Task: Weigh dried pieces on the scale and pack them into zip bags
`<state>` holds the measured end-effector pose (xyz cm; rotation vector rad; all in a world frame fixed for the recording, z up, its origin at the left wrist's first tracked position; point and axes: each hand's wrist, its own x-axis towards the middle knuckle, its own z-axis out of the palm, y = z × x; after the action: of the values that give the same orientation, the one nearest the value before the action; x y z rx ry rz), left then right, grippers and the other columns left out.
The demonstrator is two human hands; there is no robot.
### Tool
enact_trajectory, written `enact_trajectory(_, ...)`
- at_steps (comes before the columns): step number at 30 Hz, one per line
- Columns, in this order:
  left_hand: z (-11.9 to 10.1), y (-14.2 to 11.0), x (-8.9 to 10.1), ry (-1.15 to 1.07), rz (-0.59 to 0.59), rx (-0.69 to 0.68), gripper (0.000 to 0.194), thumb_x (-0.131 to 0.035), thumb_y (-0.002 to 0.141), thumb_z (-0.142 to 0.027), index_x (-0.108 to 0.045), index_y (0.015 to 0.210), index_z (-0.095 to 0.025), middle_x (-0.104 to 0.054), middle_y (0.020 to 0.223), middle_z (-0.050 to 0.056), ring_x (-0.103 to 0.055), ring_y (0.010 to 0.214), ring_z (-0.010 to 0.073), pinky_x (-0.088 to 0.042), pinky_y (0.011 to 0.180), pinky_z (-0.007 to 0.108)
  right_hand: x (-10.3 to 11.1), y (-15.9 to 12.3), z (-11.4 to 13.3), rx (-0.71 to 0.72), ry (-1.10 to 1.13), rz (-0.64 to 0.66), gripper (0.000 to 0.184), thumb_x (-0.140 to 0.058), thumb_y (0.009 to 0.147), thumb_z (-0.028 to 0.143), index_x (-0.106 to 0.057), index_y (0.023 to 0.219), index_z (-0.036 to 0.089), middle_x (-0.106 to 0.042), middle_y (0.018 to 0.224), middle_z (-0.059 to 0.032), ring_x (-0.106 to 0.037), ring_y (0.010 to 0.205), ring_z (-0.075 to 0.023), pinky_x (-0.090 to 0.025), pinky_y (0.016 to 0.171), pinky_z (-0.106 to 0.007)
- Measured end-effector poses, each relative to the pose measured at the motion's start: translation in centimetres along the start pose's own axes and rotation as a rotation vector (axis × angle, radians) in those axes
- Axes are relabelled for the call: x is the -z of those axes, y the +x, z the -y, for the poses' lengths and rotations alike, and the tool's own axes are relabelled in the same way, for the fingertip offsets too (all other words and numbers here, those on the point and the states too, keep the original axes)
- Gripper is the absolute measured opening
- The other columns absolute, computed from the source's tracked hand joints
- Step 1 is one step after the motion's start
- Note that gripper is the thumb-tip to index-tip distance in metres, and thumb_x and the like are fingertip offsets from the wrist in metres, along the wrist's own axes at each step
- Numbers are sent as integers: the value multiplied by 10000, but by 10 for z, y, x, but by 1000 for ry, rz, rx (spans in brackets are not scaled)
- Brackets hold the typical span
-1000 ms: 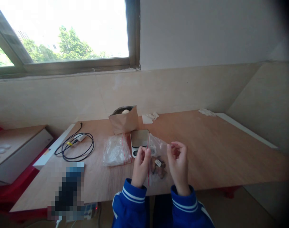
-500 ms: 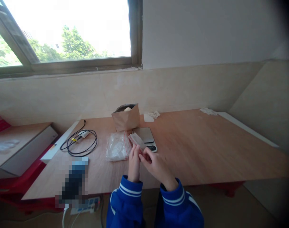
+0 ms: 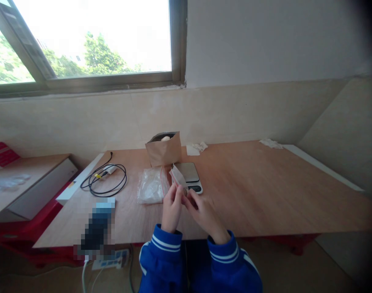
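Left fingers (image 3: pixel 173 193) and right fingers (image 3: pixel 193 197) pinch a filmy plastic bag (image 3: pixel 178 177); a square-topped scale (image 3: pixel 191 171) lies behind.

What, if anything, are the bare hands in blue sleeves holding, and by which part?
A small, translucent plastic bag with a red-striped edge: the left hand and right hand pinch it at its near end.

Left hand (image 3: pixel 171 208), right hand (image 3: pixel 206 211) pinching plastic bag (image 3: pixel 178 177).
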<state>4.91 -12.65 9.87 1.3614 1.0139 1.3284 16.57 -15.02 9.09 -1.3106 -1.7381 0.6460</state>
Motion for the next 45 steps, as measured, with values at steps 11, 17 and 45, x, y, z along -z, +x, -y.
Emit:
enact_trajectory(11, 2, -1, 2, 240, 144, 3, 361, -438, 891, -473, -445, 674, -186, -429, 564, -45, -424, 556, 99, -338, 555, 222, 4, -1, 0, 24, 120, -36, 272, -303, 962, 353, -503, 833, 222, -594, 649, -5, -598, 577, -171, -364, 496, -238)
enact_trajectory(17, 7, 0, -1, 271, 42, -44, 348, -477, 864, -419, -403, 610, -192, -377, 550, -50, -365, 542, 95, -273, 539, 224, -1, 1, -11, 34, 140, -115, 284, -380, 924, 378, -443, 696, 223, -496, 583, 37, -509, 526, -131, -341, 512, -230)
enact_trajectory(45, 66, 3, -5, -678, 1, 544, 593, -519, 805, -616, -587, 1124, -121, -698, 956, 114, -669, 826, 212, -532, 674, 312, -7, 7, -20, -124, 257, -665, 284, -587, 834, 471, -497, 875, 204, -558, 755, -5, -551, 662, -149, -483, 646, -282)
